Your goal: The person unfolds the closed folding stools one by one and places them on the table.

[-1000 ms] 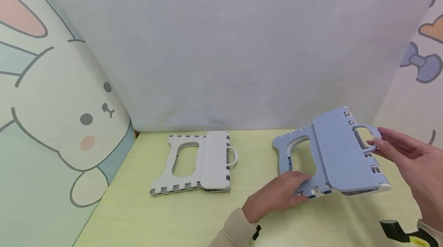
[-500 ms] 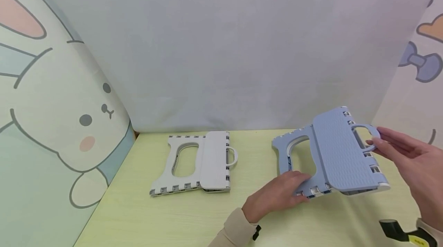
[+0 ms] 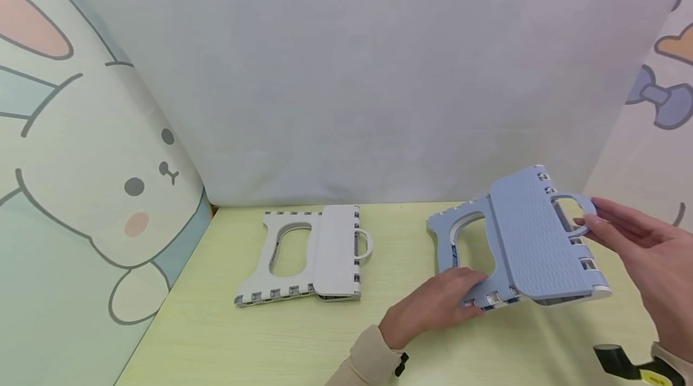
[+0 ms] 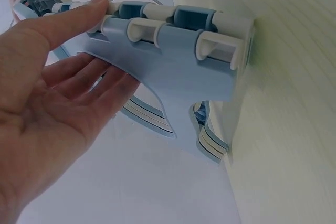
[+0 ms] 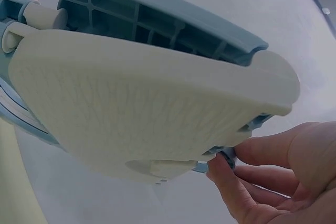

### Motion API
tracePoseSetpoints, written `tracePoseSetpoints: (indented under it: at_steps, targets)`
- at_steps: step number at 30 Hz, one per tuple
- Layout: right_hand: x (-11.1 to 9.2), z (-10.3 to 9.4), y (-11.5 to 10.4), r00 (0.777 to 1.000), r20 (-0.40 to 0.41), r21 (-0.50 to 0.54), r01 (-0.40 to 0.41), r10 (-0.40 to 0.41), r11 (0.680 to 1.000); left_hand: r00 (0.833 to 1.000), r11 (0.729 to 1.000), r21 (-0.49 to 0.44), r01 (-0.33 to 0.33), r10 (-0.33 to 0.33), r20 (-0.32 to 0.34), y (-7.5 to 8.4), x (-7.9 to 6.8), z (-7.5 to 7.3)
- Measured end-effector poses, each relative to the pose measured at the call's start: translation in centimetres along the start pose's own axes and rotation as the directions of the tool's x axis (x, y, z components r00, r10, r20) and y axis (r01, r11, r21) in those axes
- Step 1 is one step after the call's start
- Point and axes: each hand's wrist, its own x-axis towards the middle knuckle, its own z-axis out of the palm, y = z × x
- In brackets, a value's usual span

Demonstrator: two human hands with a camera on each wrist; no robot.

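Observation:
A blue folding step stool point(image 3: 541, 235), folded flat, is tilted in the head view with its handle end raised off the table. My left hand point(image 3: 435, 305) grips its near leg edge, thumb on the hinged side and fingers through the oval opening, as the left wrist view shows. At the other end, my right hand point(image 3: 639, 242) pinches the loop handle point(image 3: 587, 211) between thumb and fingers. The right wrist view shows the white underside point(image 5: 131, 98) of the stool and a gap between its folded panels. A white folding step stool point(image 3: 335, 254), also folded, lies flat to the left.
Both stools are over a pale yellow-green wooden table point(image 3: 216, 350). A grey-white backdrop point(image 3: 379, 85) rises behind the table's far edge. Cartoon-printed panels stand at either side, one with a large rabbit point(image 3: 108, 163).

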Motion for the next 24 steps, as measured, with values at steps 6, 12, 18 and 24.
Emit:
tracePoseSetpoints:
  at_steps: [6, 12, 18, 24]
  targets:
    - [-0.11, -0.06, -0.07, 1.0, -0.002, 0.022, -0.012, 0.012, 1.0, 1.0, 1.0, 0.012, -0.003, 0.003, -0.002, 0.28, 0.21, 0.2]
    - [-0.03, -0.05, 0.13, 1.0, -0.017, -0.044, -0.006, 0.005, 0.999, 1.0, 0.999, 0.025, -0.022, 0.022, -0.009, 0.41, 0.37, 0.39]
    - [0.14, -0.33, 0.25, 0.998, -0.012, 0.189, 0.068, -0.067, 0.98, 0.999, 0.999, 0.021, -0.037, 0.037, -0.011, 0.52, 0.44, 0.47]
    - [0.09, -0.23, 0.0, 0.984, -0.016, 0.204, 0.178, -0.178, 0.963, 0.998, 0.998, 0.017, -0.055, 0.056, -0.021, 0.55, 0.48, 0.46]
